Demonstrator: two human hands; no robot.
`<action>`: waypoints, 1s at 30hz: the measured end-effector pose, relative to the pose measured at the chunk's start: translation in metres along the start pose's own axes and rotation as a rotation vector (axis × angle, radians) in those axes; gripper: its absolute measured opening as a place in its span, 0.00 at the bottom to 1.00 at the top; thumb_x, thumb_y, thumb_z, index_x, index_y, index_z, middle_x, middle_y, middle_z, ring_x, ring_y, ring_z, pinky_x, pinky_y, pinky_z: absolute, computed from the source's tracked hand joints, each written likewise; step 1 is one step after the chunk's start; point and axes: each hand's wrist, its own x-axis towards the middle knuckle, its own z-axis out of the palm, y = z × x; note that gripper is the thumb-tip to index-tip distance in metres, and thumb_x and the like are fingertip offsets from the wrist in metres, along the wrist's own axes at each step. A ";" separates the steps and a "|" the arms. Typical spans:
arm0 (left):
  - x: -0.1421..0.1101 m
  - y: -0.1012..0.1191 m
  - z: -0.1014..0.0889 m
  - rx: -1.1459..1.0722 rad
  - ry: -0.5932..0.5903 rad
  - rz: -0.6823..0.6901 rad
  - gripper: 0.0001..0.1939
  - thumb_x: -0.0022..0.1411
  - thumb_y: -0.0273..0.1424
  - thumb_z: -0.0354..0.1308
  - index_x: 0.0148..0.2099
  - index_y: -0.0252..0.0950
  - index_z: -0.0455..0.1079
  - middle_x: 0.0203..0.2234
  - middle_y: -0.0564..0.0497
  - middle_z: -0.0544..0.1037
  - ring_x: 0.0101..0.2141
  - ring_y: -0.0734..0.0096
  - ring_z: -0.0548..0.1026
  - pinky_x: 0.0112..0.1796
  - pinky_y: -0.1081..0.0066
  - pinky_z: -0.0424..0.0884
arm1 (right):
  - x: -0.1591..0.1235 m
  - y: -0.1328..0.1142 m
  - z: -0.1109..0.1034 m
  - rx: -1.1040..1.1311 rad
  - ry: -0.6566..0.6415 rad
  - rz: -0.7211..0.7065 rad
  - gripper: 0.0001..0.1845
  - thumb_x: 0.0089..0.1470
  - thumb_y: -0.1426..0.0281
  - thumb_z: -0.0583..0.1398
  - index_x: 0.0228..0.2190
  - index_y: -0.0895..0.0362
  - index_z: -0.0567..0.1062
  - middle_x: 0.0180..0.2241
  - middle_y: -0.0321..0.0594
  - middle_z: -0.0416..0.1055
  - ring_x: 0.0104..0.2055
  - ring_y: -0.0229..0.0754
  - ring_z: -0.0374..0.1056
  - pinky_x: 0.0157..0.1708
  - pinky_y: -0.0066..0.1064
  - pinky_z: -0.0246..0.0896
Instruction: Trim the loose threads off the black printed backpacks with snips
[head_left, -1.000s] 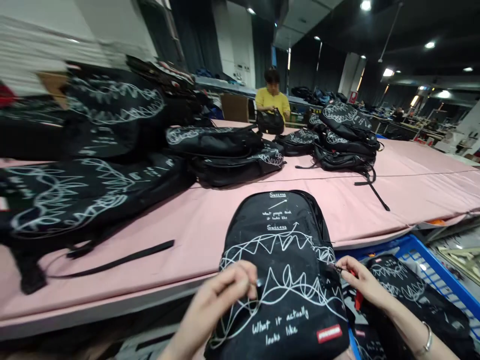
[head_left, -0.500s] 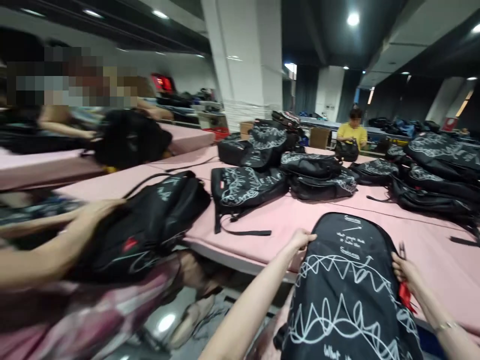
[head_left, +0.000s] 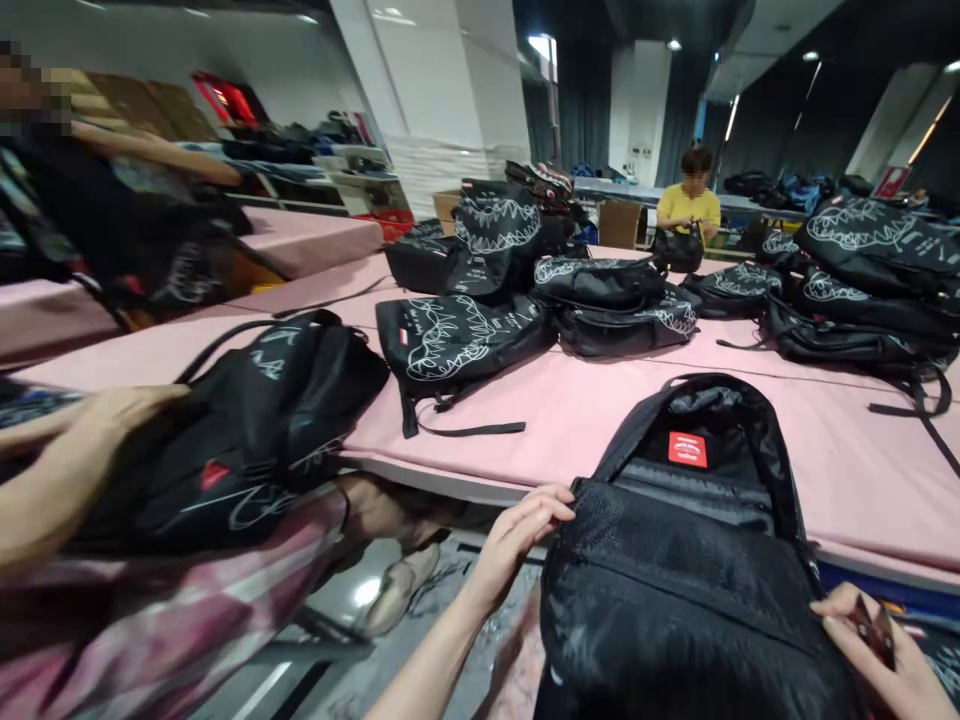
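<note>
In front of me a black backpack (head_left: 675, 590) has its top flap unzipped and folded back. Its dark lining and a red label (head_left: 688, 449) show. My left hand (head_left: 531, 520) is closed on the left edge of the bag's opening. On the right side, my right hand (head_left: 870, 635) pinches the bag's edge between thumb and finger. A small dark reddish-brown object (head_left: 874, 628) also sits in that hand; its kind is unclear. The lower end of the backpack runs out of view.
A pink-covered table (head_left: 600, 430) holds several black backpacks with white scribbles, including a flat one (head_left: 457, 340) and a stack (head_left: 877, 290) at right. On the left, a co-worker's hand (head_left: 112, 420) rests on another backpack (head_left: 262, 430). A person in yellow (head_left: 686, 205) works farther back.
The backpack's scribbled front has gone from sight; its opened top and lining now show. My left hand has moved down and left along it, my right hand lower. The view has tilted down.
</note>
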 end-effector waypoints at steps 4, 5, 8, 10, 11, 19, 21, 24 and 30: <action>-0.016 -0.001 0.014 -0.032 -0.009 -0.114 0.16 0.52 0.36 0.62 0.43 0.36 0.72 0.55 0.43 0.62 0.55 0.55 0.58 0.55 0.61 0.54 | -0.029 0.010 0.020 -0.027 -0.052 -0.009 0.26 0.41 0.59 0.65 0.45 0.50 0.72 0.43 0.39 0.70 0.46 0.45 0.66 0.44 0.26 0.64; -0.018 -0.004 0.017 -0.097 -0.019 -0.135 0.18 0.51 0.34 0.63 0.46 0.38 0.70 0.57 0.45 0.60 0.56 0.56 0.58 0.56 0.61 0.53 | -0.033 0.011 0.025 -0.002 -0.045 0.008 0.29 0.42 0.59 0.65 0.48 0.50 0.70 0.46 0.39 0.68 0.49 0.45 0.65 0.46 0.27 0.64; -0.026 -0.013 0.026 -0.361 -0.027 -0.191 0.27 0.51 0.30 0.64 0.54 0.44 0.63 0.58 0.48 0.59 0.56 0.60 0.59 0.56 0.63 0.54 | -0.042 0.013 0.038 0.099 0.058 0.041 0.36 0.39 0.59 0.66 0.51 0.51 0.66 0.53 0.41 0.63 0.54 0.48 0.60 0.48 0.30 0.63; -0.031 -0.017 0.029 -0.513 -0.049 -0.232 0.31 0.51 0.27 0.63 0.57 0.44 0.60 0.57 0.48 0.61 0.57 0.60 0.57 0.56 0.65 0.54 | -0.046 0.014 0.043 0.157 0.145 0.081 0.40 0.35 0.59 0.68 0.52 0.53 0.65 0.51 0.42 0.65 0.52 0.50 0.62 0.46 0.32 0.65; -0.033 -0.018 0.030 -0.569 -0.060 -0.249 0.32 0.51 0.25 0.63 0.58 0.43 0.59 0.57 0.47 0.60 0.58 0.60 0.56 0.56 0.66 0.54 | -0.048 0.016 0.044 0.179 0.175 0.113 0.41 0.34 0.59 0.68 0.51 0.54 0.66 0.48 0.42 0.68 0.50 0.51 0.64 0.45 0.33 0.67; -0.041 -0.023 0.034 -0.669 -0.095 -0.247 0.36 0.49 0.20 0.60 0.60 0.40 0.56 0.60 0.48 0.56 0.60 0.60 0.49 0.58 0.66 0.51 | -0.057 0.034 0.042 0.282 0.188 0.268 0.37 0.34 0.57 0.68 0.46 0.59 0.69 0.34 0.39 0.73 0.41 0.45 0.69 0.40 0.28 0.67; -0.042 -0.026 0.034 -0.663 -0.097 -0.234 0.36 0.48 0.19 0.59 0.60 0.40 0.57 0.60 0.48 0.56 0.60 0.60 0.48 0.58 0.66 0.50 | -0.060 0.032 0.045 0.316 0.217 0.260 0.36 0.35 0.57 0.68 0.46 0.58 0.69 0.34 0.37 0.73 0.40 0.44 0.69 0.37 0.26 0.67; -0.044 -0.028 0.033 -0.664 -0.088 -0.241 0.36 0.48 0.19 0.59 0.59 0.42 0.57 0.60 0.50 0.55 0.61 0.61 0.46 0.58 0.68 0.51 | -0.063 0.027 0.049 0.407 0.244 0.305 0.35 0.36 0.58 0.68 0.46 0.57 0.68 0.34 0.37 0.73 0.36 0.42 0.70 0.31 0.25 0.67; -0.046 -0.027 0.035 -0.571 0.005 -0.383 0.37 0.47 0.24 0.62 0.59 0.47 0.57 0.60 0.53 0.57 0.60 0.58 0.50 0.54 0.68 0.61 | -0.060 0.021 0.050 0.638 0.168 0.376 0.37 0.31 0.64 0.72 0.45 0.58 0.68 0.29 0.35 0.71 0.22 0.33 0.64 0.19 0.22 0.58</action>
